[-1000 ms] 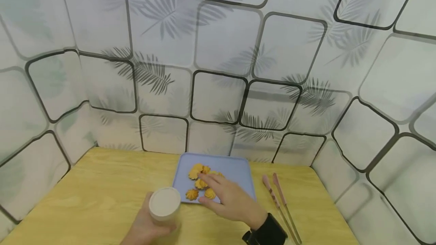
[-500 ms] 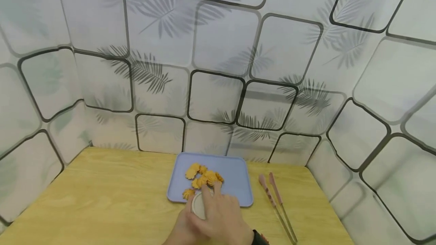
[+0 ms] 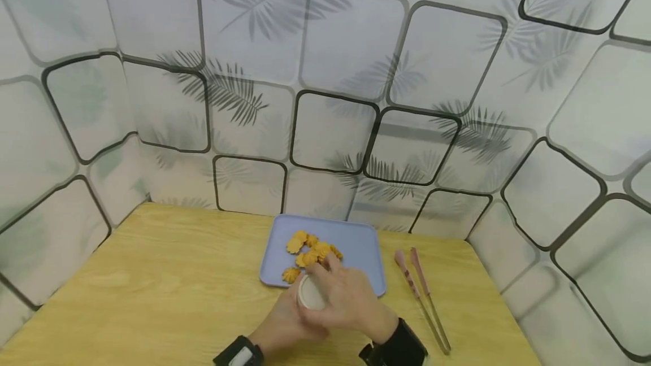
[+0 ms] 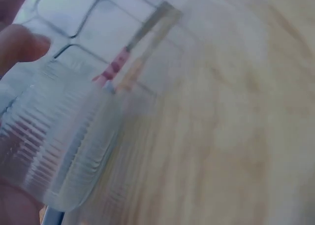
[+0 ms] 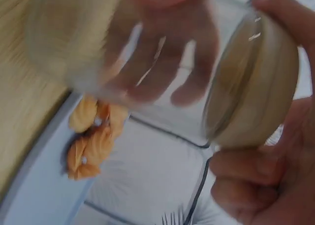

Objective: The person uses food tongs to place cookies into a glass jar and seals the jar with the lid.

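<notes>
Both hands are on a clear ribbed jar (image 4: 74, 131) with a pale lid (image 3: 311, 293), just in front of the blue tray (image 3: 358, 242). My left hand (image 3: 287, 321) grips the jar's body, its fingers showing through the clear wall in the right wrist view. From the other side, my right hand (image 3: 351, 301) holds the lid, thumb and fingers curled at its rim. The lid sits on the jar's mouth. Several golden ridged cookies (image 3: 294, 244) lie on the tray beyond the hands, close to the right fingertips in the head view.
To the right of the tray, a pair of tongs (image 3: 408, 278) with pink arms lies on the wooden table (image 3: 168, 275). A patterned curtain (image 3: 244, 129) encloses the table at the back and sides.
The left hand has carried the jar rightward to the front of the tray. The right hand has moved from over the cookies onto the lid, and its fingers now curl at the rim.
</notes>
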`<state>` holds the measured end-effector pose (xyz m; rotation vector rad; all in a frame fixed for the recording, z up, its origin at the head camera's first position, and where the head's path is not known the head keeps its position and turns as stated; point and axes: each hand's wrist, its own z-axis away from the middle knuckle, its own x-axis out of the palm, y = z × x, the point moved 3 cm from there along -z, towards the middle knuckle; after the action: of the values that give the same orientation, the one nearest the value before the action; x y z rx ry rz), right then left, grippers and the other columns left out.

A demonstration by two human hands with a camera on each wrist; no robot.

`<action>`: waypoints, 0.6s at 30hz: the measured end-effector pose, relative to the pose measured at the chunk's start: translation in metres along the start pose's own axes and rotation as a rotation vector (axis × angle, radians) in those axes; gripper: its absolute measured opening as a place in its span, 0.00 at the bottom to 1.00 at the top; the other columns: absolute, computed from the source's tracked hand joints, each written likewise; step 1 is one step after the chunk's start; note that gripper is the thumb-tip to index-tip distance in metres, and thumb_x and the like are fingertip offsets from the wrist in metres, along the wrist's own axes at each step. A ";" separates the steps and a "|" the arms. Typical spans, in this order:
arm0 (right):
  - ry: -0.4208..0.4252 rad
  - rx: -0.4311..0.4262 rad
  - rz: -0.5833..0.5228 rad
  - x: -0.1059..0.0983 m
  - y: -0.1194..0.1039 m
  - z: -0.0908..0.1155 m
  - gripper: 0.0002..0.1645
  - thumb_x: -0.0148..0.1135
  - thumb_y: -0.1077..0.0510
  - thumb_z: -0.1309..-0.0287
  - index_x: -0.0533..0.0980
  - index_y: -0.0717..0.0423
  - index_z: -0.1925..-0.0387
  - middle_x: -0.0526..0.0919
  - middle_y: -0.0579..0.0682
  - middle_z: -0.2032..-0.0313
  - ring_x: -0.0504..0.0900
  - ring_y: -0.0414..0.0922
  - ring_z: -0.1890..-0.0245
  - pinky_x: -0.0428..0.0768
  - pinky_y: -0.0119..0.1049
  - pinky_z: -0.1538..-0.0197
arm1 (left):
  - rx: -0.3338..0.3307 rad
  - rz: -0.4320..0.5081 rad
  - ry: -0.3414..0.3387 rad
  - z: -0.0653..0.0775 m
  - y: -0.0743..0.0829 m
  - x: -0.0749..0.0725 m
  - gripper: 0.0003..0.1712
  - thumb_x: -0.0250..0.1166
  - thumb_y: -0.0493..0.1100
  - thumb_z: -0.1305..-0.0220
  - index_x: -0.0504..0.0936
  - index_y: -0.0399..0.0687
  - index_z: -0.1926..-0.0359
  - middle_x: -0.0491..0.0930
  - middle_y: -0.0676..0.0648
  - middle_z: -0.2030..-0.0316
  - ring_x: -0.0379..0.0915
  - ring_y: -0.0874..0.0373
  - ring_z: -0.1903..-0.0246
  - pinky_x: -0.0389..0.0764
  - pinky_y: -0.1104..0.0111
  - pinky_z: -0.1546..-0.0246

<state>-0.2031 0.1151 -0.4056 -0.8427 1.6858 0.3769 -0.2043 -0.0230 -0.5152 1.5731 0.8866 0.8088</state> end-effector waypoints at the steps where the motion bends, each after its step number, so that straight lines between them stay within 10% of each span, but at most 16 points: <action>1: -0.026 -0.038 -0.035 -0.002 0.003 -0.001 0.33 0.65 0.33 0.45 0.77 0.44 0.43 0.74 0.48 0.57 0.69 0.33 0.76 0.70 0.26 0.75 | 0.004 0.004 0.010 0.000 0.000 -0.001 0.62 0.79 0.41 0.49 0.50 0.50 0.20 0.64 0.41 0.27 0.67 0.54 0.34 0.70 0.71 0.37; 5: -0.193 -0.191 -0.140 -0.012 0.010 -0.005 0.33 0.69 0.43 0.46 0.76 0.38 0.37 0.74 0.50 0.42 0.79 0.40 0.56 0.80 0.34 0.56 | 0.012 -0.130 0.050 -0.002 0.002 -0.003 0.64 0.81 0.39 0.57 0.55 0.46 0.22 0.69 0.40 0.31 0.69 0.48 0.37 0.72 0.69 0.39; 9: -0.376 -0.109 -0.115 -0.023 0.007 -0.009 0.46 0.69 0.39 0.45 0.64 0.31 0.26 0.63 0.53 0.25 0.72 0.57 0.32 0.77 0.56 0.41 | 0.011 -0.180 0.048 -0.004 0.002 -0.005 0.63 0.82 0.40 0.58 0.55 0.40 0.23 0.71 0.38 0.35 0.71 0.46 0.39 0.73 0.69 0.41; 13: -0.347 0.097 0.062 -0.023 -0.004 -0.011 0.51 0.60 0.20 0.48 0.69 0.40 0.29 0.79 0.57 0.40 0.84 0.54 0.50 0.83 0.48 0.58 | 0.016 -0.128 -0.008 -0.005 0.001 -0.008 0.67 0.81 0.38 0.53 0.46 0.46 0.20 0.65 0.36 0.30 0.67 0.42 0.34 0.73 0.69 0.38; 18: -0.282 0.143 0.102 -0.018 -0.012 -0.017 0.37 0.64 0.27 0.50 0.78 0.48 0.49 0.78 0.48 0.66 0.73 0.39 0.75 0.71 0.32 0.77 | -0.011 -0.130 -0.052 -0.004 0.000 -0.013 0.69 0.82 0.40 0.55 0.46 0.55 0.19 0.63 0.39 0.27 0.64 0.44 0.32 0.70 0.71 0.37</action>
<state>-0.2052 0.1023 -0.3814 -0.5706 1.4769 0.4190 -0.2137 -0.0321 -0.5149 1.5038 0.9351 0.6770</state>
